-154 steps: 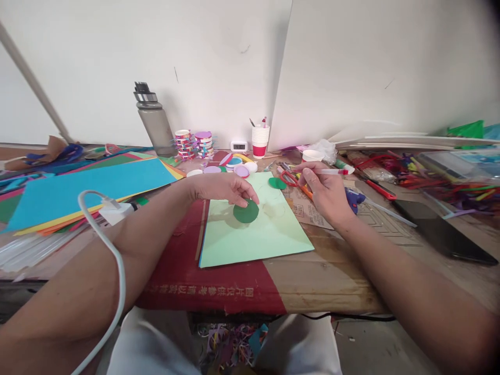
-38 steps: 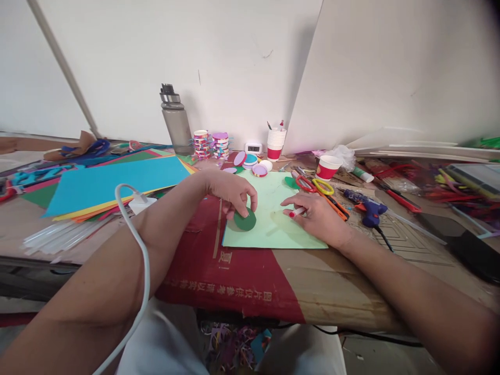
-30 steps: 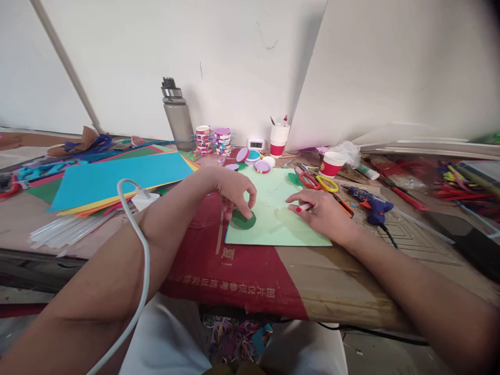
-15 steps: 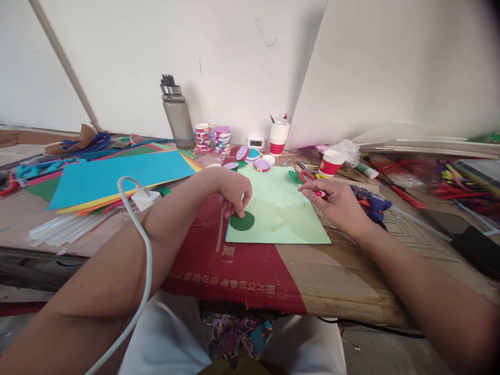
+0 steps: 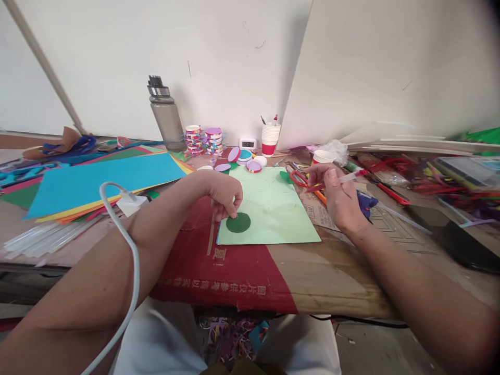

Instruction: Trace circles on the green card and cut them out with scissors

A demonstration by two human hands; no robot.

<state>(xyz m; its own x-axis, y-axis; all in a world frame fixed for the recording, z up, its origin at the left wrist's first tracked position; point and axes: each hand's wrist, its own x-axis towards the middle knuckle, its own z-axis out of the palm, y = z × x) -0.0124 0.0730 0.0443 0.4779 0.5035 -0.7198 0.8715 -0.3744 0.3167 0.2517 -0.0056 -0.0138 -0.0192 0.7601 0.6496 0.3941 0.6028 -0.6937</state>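
A soft touch for a dark green round paper disc [image 5: 238, 223]

From where I stand, the disc is just below the middle of the frame, flat on the lower left part of a pale green four-sided paper sheet [image 5: 273, 229]. The left hand [image 5: 225, 191] has its fingertips at the disc's top edge; I can't tell if they pinch it or just press down. The right hand [image 5: 340, 202], well apart on the right side, is closed around a thin whitish pen with a red end [image 5: 352, 176].

The disc looks very light and thin. I think it would bend if squeezed hard, and it might slide on the sheet. Press near its middle to keep it put, or lift its rim between thumb and finger.
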